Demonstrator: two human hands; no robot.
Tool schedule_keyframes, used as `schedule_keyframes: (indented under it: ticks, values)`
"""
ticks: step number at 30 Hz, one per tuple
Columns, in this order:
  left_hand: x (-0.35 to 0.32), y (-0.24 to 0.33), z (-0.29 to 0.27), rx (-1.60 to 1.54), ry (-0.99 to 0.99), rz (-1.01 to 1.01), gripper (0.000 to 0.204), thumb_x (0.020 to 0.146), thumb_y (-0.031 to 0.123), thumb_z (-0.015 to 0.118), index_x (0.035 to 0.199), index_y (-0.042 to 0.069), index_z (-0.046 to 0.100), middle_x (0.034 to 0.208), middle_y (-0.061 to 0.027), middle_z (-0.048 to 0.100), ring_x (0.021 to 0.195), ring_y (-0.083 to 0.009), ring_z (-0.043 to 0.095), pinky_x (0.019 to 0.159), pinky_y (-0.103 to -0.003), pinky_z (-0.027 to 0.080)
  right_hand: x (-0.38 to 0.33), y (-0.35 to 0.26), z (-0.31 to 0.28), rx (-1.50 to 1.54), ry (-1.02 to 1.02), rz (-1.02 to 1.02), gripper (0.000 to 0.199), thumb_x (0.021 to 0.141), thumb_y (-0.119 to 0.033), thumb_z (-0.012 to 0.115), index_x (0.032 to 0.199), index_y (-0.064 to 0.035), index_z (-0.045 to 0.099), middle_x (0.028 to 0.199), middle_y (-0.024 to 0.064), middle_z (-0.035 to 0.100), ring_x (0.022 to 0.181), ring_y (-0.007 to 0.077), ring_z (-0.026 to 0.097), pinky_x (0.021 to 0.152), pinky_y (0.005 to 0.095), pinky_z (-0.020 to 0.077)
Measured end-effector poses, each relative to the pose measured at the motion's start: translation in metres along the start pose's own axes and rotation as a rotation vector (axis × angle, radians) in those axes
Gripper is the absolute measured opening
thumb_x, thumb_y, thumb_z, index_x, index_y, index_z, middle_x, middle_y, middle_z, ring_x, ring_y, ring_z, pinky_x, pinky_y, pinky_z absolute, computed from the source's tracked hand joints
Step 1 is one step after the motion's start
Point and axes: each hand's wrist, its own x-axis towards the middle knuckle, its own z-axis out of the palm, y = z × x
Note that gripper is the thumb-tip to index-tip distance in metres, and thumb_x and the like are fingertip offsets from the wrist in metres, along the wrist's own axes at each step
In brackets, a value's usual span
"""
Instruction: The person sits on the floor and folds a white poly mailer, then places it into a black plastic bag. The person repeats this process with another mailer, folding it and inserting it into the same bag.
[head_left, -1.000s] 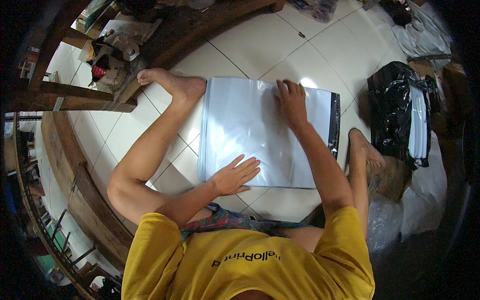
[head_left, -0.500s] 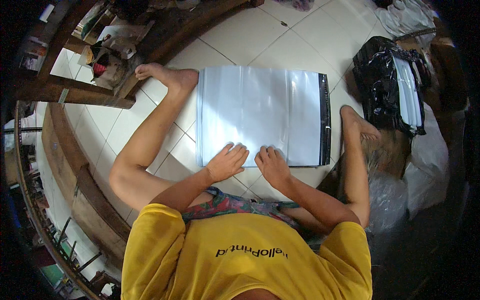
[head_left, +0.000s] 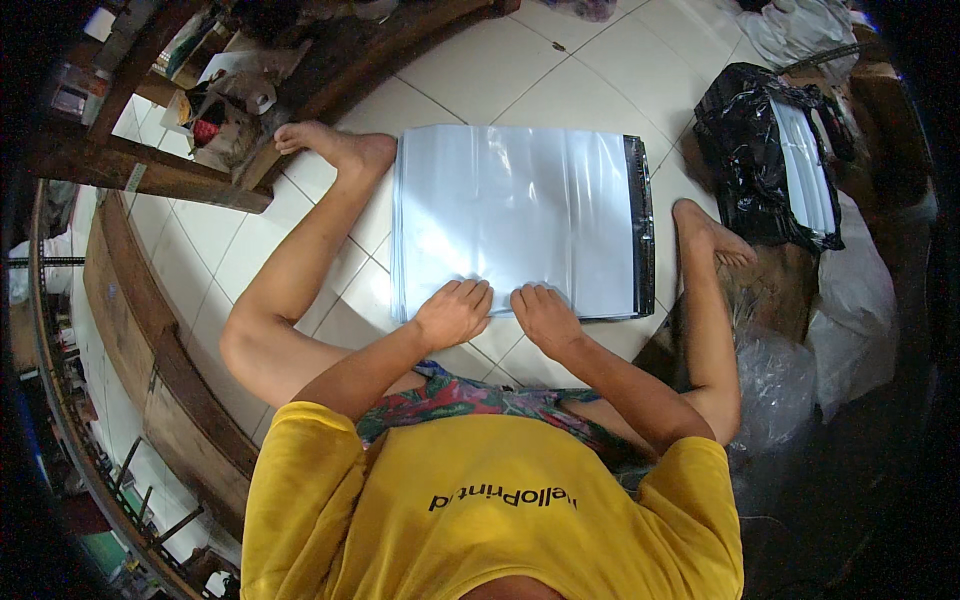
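Note:
On the tiled floor between my legs lies a stack of pale, glossy plastic mailing bags (head_left: 510,215), with a black strip (head_left: 640,225) along its right side. My left hand (head_left: 456,311) is at the near edge, left of the middle, its fingers curled onto the top bag. A short way to the right, my right hand (head_left: 546,316) has its fingers bent over the same edge. Both hands look closed on the top bag's near edge; the thumbs are mostly hidden. Creases run across the bag from front to back.
A torn black plastic package (head_left: 745,150) with pale folded sheets in it stands at the right, beyond my right foot. Clear plastic wrap (head_left: 770,385) lies below it. At the left are a wooden beam (head_left: 160,350) and a wooden frame (head_left: 190,180).
My fingers have curled in more tightly at the near edge of the top bag, and its creases have shifted. The whole view has tilted slightly.

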Motion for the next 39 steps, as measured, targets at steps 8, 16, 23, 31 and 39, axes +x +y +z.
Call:
schedule_keyframes:
  ticks: [8,16,23,31,39]
  values:
    - [-0.009,-0.001,0.019,0.154,-0.066,0.007,0.056,0.082,0.031,0.068,0.126,-0.003,0.060,0.115,-0.0123,0.062,0.111,-0.0289,0.059,0.093,-0.042,0.051,0.009,-0.029,0.005,-0.306,-0.020,0.075,0.026,0.082,-0.014,0.062,0.104,0.0007,0.059,0.102,0.0181,0.055,0.097,0.0306,0.057,0.081,0.0416,0.0509]
    - [-0.003,0.004,-0.003,0.019,-0.074,-0.067,0.057,0.082,0.030,0.068,0.128,-0.002,0.058,0.113,-0.0117,0.061,0.102,-0.0280,0.059,0.091,-0.040,0.051,0.009,-0.008,0.001,-0.061,-0.099,0.070,0.025,0.085,-0.018,0.060,0.104,-0.0023,0.061,0.102,0.0157,0.058,0.100,0.0288,0.058,0.086,0.0430,0.0499]
    - [-0.003,-0.005,0.002,0.128,-0.008,0.002,0.047,0.083,0.018,0.063,0.125,-0.002,0.059,0.111,-0.0123,0.062,0.101,-0.0277,0.060,0.089,-0.039,0.052,0.005,-0.007,-0.005,-0.003,0.004,0.085,0.033,0.081,-0.010,0.062,0.111,-0.0009,0.055,0.100,0.0133,0.055,0.093,0.0279,0.056,0.081,0.0414,0.0482]
    - [0.005,-0.013,-0.001,-0.075,-0.142,-0.107,0.034,0.083,0.016,0.062,0.113,0.000,0.062,0.107,-0.0107,0.063,0.100,-0.0269,0.062,0.084,-0.039,0.054,0.008,-0.003,0.004,-0.004,0.105,0.107,0.028,0.083,-0.015,0.059,0.109,-0.0031,0.058,0.101,0.0118,0.057,0.096,0.0271,0.056,0.084,0.0431,0.0458]
    - [-0.026,-0.022,-0.014,0.144,-0.078,-0.277,0.038,0.084,0.017,0.061,0.121,0.006,0.059,0.124,-0.0123,0.061,0.111,-0.0302,0.059,0.090,-0.041,0.051,0.003,0.014,0.005,0.104,0.128,0.045,0.024,0.083,-0.014,0.058,0.105,-0.0047,0.058,0.104,0.0106,0.058,0.102,0.0274,0.057,0.089,0.0449,0.0458]
